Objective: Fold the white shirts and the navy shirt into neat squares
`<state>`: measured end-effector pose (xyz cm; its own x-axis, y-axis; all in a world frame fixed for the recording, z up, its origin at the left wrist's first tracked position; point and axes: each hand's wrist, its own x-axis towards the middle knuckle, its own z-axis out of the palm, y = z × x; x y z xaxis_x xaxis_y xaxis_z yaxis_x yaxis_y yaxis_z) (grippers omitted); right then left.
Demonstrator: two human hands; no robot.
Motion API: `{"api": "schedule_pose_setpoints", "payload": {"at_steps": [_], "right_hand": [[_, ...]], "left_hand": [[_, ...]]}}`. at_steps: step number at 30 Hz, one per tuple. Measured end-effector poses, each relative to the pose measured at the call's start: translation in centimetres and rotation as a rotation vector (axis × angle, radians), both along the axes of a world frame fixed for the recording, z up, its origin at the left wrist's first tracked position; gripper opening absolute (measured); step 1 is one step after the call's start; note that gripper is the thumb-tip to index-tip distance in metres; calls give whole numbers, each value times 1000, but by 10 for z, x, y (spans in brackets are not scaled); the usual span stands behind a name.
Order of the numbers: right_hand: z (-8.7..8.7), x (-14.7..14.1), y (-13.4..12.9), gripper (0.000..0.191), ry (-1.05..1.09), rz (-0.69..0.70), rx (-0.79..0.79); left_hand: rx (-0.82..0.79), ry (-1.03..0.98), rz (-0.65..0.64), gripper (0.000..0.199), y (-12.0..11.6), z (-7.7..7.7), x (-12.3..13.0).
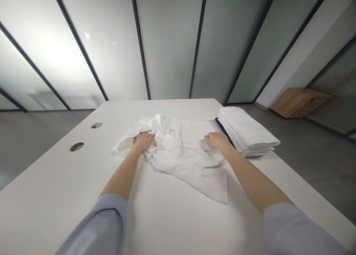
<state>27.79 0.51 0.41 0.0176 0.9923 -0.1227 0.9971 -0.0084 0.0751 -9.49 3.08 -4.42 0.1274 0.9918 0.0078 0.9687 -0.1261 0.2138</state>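
A crumpled white cloth [191,158], perhaps a garment, lies across the middle of the table; its exact kind is hard to make out. Its left half is bunched into folds, while one corner trails toward me. My left hand [143,141] rests on the bunched part, its fingers stretched out and partly among the folds. At the cloth's right side, my right hand [216,140] has its fingers curled on the fabric, pinching it near the edge.
On the table's [172,229] right side sits a stack of folded white cloths [247,130], with a dark piece [222,130] showing beneath it. Two round holes [76,147] pierce the tabletop at left. Frosted glass panels [169,43] stand behind, and a wooden cabinet [299,102] is at far right.
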Motion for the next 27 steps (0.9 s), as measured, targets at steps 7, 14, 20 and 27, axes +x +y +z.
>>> {"api": "schedule_pose_setpoints", "payload": {"at_steps": [7,14,20,27], "right_hand": [[-32,-6,1,57,146,296,64],[-52,-25,-6,63,91,16,87],[-32,-46,-35,59,9,-2,111],[3,-59,-84,45,-58,275,14]], "left_hand": [[5,-147,-91,48,13,20,-6],[119,-59,-13,44,-37,26,31],[-16,104,47,78,-64,33,64],[-166,191,35,83,-3,39,48]]}}
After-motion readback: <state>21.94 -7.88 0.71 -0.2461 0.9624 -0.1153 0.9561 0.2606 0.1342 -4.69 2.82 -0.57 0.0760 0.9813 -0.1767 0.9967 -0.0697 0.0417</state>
